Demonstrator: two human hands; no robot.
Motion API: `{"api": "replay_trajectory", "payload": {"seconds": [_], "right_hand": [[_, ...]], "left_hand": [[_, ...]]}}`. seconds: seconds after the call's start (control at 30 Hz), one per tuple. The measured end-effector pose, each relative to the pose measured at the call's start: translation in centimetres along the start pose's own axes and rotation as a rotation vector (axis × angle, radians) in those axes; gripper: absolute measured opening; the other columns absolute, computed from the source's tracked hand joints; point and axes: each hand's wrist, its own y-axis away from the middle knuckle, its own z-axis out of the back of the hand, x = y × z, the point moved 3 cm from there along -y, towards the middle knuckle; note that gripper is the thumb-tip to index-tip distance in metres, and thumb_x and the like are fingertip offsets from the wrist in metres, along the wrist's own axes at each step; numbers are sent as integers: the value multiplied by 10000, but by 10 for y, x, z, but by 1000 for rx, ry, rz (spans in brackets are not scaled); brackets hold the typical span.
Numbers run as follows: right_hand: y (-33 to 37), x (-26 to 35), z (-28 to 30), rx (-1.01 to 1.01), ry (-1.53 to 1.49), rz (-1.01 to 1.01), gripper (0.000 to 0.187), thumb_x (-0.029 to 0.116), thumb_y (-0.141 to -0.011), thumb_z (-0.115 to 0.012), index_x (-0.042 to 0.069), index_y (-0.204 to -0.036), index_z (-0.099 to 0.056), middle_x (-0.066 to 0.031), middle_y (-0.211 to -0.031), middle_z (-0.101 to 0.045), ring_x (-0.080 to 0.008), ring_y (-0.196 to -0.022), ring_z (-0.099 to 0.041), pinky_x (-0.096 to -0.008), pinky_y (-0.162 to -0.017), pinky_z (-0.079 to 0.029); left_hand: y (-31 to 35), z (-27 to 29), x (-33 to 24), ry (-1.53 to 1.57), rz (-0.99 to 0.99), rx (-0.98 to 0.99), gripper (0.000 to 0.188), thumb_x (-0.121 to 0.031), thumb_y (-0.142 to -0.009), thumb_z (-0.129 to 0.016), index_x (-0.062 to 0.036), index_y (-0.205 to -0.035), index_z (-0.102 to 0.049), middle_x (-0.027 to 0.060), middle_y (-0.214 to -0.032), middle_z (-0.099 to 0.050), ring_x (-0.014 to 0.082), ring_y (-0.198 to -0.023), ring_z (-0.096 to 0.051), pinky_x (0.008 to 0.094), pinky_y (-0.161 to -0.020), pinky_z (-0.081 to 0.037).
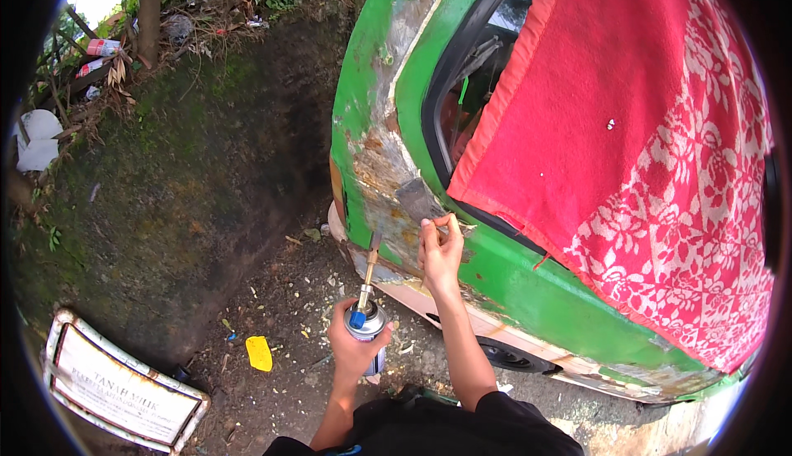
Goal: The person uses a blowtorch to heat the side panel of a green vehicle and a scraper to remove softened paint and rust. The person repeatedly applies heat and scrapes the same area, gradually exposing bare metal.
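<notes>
My left hand [348, 350] is wrapped round the canister of a gas blowtorch [371, 322]. Its brass nozzle points up and away toward the rusty, stripped corner of a green vehicle [528, 270]; I cannot make out a flame. In the fingers of my right hand [440, 251] is a flat grey scraper [419, 200], its blade lying at the body panel just below the window corner. Bare metal, rust and flaking paint [375, 163] show around the blade and up the pillar.
A red cloth with a white floral pattern [577, 118] drapes over the vehicle's window. On the left rises a mossy wall [190, 176]. A framed white sign [124, 390] leans at lower left. Paint chips and a yellow scrap [259, 354] lie on the dirt ground.
</notes>
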Motion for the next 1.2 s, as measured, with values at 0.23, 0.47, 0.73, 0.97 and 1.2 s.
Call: {"api": "replay_trajectory", "payload": {"seconds": [0.23, 0.47, 0.73, 0.97, 1.2], "right_hand": [[20, -3, -9, -68, -82, -47, 205, 163, -1039, -606, 117, -988, -412, -14, -710, -519, -23, -428, -326, -237, -350, -202], [9, -4, -17, -95, -56, -13, 216, 158, -1037, -610, 119, -978, -406, -12, -678, -524, -24, -418, -326, -242, -348, -196], [-17, 17, -37, -46, -14, 13, 214, 137, -1022, -631, 89, -979, -426, 7, -663, -510, -28, -440, -352, -247, -365, -225], [26, 6, -16, -173, -103, -89, 224, 130, -1030, -609, 101, -984, -392, 6, -631, -508, -34, -397, -341, -253, -332, -206], [15, 10, -28, -125, -138, -119, 216, 146, -1036, -609, 105, -979, -405, -21, -662, -524, -38, -395, -334, -258, -332, -205]], "left_hand": [[1, 11, -5, -6, 57, -18, 542, -105, -739, -889, -13, -1146, -543, 42, -937, -662, 110, -849, -635, 290, -785, -528], [-1, 12, 2, 10, 56, -10, 518, -66, -751, -873, -9, -1143, -539, 40, -926, -660, 104, -845, -631, 284, -787, -524], [2, 13, -4, 32, 81, -8, 529, -76, -751, -871, -3, -1154, -537, 33, -928, -654, 102, -850, -623, 280, -783, -519], [9, 32, 0, 12, 22, -100, 583, -115, -696, -907, 2, -1141, -549, 68, -897, -686, 127, -815, -661, 298, -753, -541], [7, 37, 7, 47, 103, -95, 590, -107, -701, -903, 12, -1155, -545, 74, -912, -695, 136, -817, -669, 311, -752, -546]]}}
